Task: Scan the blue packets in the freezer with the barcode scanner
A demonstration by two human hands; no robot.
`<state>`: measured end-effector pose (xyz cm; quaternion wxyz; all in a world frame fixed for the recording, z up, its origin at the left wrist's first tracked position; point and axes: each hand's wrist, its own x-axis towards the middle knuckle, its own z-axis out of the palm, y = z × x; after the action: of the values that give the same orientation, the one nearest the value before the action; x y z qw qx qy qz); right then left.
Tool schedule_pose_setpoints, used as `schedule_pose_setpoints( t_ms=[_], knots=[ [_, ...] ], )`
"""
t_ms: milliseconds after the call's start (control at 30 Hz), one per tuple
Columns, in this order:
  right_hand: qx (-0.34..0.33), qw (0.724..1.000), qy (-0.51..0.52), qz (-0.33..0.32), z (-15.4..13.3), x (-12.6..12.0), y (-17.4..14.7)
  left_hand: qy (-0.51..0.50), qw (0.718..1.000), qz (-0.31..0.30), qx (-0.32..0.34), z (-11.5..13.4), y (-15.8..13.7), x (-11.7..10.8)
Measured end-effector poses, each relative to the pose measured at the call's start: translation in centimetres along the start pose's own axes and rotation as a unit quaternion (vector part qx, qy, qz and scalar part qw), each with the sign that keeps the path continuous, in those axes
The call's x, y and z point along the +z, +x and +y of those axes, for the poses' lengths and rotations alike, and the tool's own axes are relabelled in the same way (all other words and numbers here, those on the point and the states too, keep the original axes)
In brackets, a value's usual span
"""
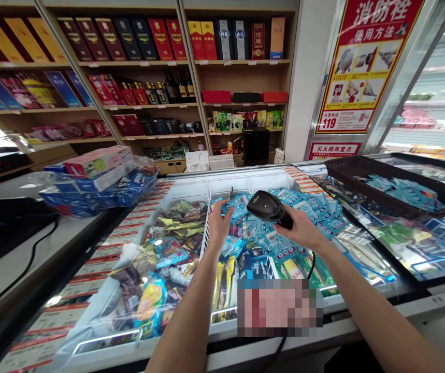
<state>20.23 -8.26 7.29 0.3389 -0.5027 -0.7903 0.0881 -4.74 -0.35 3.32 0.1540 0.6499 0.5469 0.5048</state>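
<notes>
My right hand (302, 228) is wrapped round the grip of a black handheld barcode scanner (266, 206), whose head points left and whose cable hangs down. My left hand (219, 220) is closed at the edge of a small blue packet (240, 205) with a white label, just left of the scanner head. Many similar blue packets (303, 207) are spread over the freezer's glass top under and beyond the scanner. The fingertips of my left hand are partly hidden.
Below the glass, the chest freezer (245, 178) holds wrapped ice creams (175, 223) in wire-divided sections. A dark brown tray (346, 168) with more blue packets stands at right. Blue packages in clear plastic (101, 186) lie at left. Shelves of boxes (137, 39) stand behind.
</notes>
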Motion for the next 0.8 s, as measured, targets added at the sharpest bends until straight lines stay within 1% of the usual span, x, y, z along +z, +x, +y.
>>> schedule_pose_setpoints(
  t_ms=[67,200,367,433,600,700,800],
  knots=[
    [0.001,0.999,-0.038,0.019,0.1,0.6,-0.3,0.01,1.0,0.01,0.005,0.0,0.0,-0.2],
    [-0.037,0.989,-0.146,0.003,0.7,1.6,-1.0,0.036,0.999,0.031,0.005,-0.1,0.0,-0.2],
    [-0.086,0.965,-0.247,-0.006,1.6,1.7,-0.8,0.049,0.998,-0.009,0.029,0.0,-0.1,-0.1],
    [-0.099,0.956,-0.275,-0.005,1.9,1.7,-0.4,0.048,0.998,-0.016,0.035,0.1,-0.2,-0.1],
    [-0.127,0.943,-0.306,-0.036,2.3,1.7,0.5,0.043,0.999,-0.009,0.016,0.0,-0.2,0.2],
    [-0.118,0.941,-0.312,-0.062,2.2,1.4,1.1,0.046,0.999,0.006,0.0,-0.3,-0.2,0.4],
    [-0.103,0.942,-0.308,-0.084,2.0,1.3,1.5,0.049,0.999,0.003,0.0,-0.6,-0.3,0.5]
  ],
)
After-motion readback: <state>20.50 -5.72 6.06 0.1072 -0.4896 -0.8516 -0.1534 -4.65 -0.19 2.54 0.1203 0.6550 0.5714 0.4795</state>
